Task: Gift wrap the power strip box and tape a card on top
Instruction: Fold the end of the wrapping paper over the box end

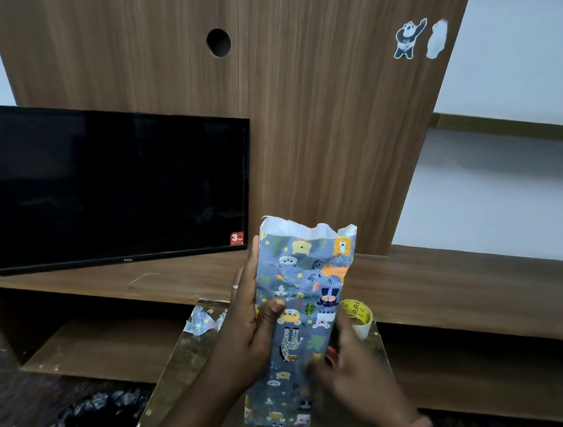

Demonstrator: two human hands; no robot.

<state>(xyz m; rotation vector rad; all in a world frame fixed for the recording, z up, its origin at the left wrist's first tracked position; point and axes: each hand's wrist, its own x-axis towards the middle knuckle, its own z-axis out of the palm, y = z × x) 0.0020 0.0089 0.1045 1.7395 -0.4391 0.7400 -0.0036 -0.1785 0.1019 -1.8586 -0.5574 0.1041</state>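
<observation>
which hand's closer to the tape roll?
Right. The right hand is on the wrapped box's right side, just below the tape roll; the left hand grips the box's far side.

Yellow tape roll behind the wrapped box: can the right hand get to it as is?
Probably yes. The yellow tape roll sits just beyond the right hand, uncovered, on the wrapped box's right. The hand would have to let go of the box first.

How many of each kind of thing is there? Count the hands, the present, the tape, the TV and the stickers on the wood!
Hands: 2, left hand and right hand
Wrapped box: 1
Tape roll: 1
TV: 1
Stickers: 2, panda sticker and pale sticker
Total: 7
</observation>
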